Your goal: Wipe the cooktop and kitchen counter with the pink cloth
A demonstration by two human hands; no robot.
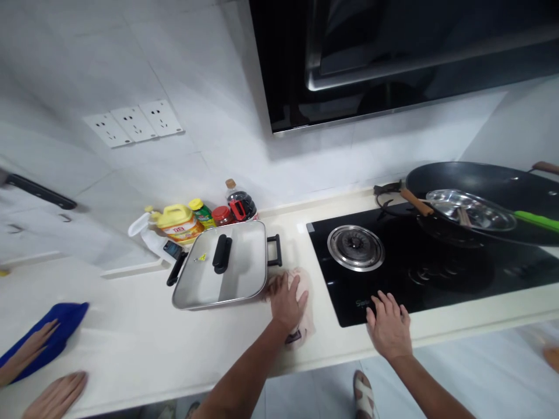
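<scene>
My left hand (288, 302) presses on a pale pink cloth (305, 317) on the counter, its fingers bent over the cloth near the pan's right handle. Part of the cloth is hidden under the hand. Just left of it stands a rectangular pan (244, 291) with a glass lid and a black lid knob (222, 254). My right hand (390, 327) lies with fingers spread at the front edge of the black gas hob (349, 302), holding nothing. A round metal burner (356, 248) is on the hob beyond that hand.
A wok (476, 174) with a metal lid (474, 206) sits on the hob's right side. Behind the pan are a yellow jug (179, 221) and a dark sauce bottle (242, 201). Another person's hand rests on a blue cloth (65, 326) at left. The range hood (371, 99) overhangs.
</scene>
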